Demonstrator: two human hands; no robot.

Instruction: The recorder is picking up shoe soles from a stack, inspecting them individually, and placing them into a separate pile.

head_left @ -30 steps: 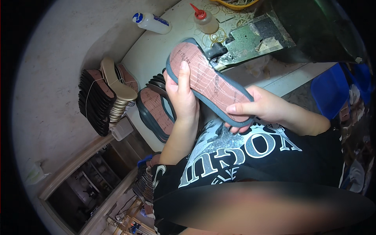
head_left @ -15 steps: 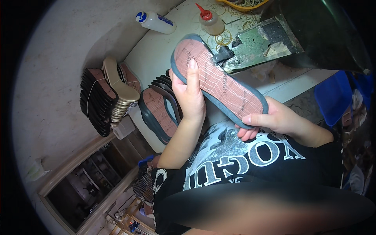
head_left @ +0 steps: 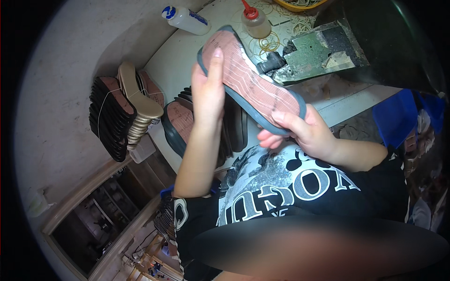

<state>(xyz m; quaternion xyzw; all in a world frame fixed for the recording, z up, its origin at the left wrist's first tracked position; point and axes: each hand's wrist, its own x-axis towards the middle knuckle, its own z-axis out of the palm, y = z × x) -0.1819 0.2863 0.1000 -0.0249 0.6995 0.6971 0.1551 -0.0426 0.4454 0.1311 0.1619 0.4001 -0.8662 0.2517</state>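
A shoe insole [head_left: 251,84] with a pinkish-brown, white-lined face and a dark teal edge is held between both hands, slanting from upper left to lower right. My left hand [head_left: 208,89] is closed on its far end, thumb on the pink face and fingers hidden beneath. The near end is in my right hand [head_left: 307,131], thumb on top and fingers curled under. The insole's right edge is at the small black head [head_left: 272,62] of a green machine [head_left: 314,54]; I cannot tell whether they touch.
Bundled insoles [head_left: 112,117] and a beige stack [head_left: 139,98] stand at the left, with more insoles [head_left: 177,124] behind my left forearm. Beyond lie a white bottle [head_left: 186,21], a red-nozzled bottle [head_left: 256,24] and rubber bands [head_left: 269,42]. A blue container [head_left: 396,117] is at the right.
Both hands have moved left with the insole, and its far end has risen in the picture. The insole is tilted more, so its face looks narrower and curved.
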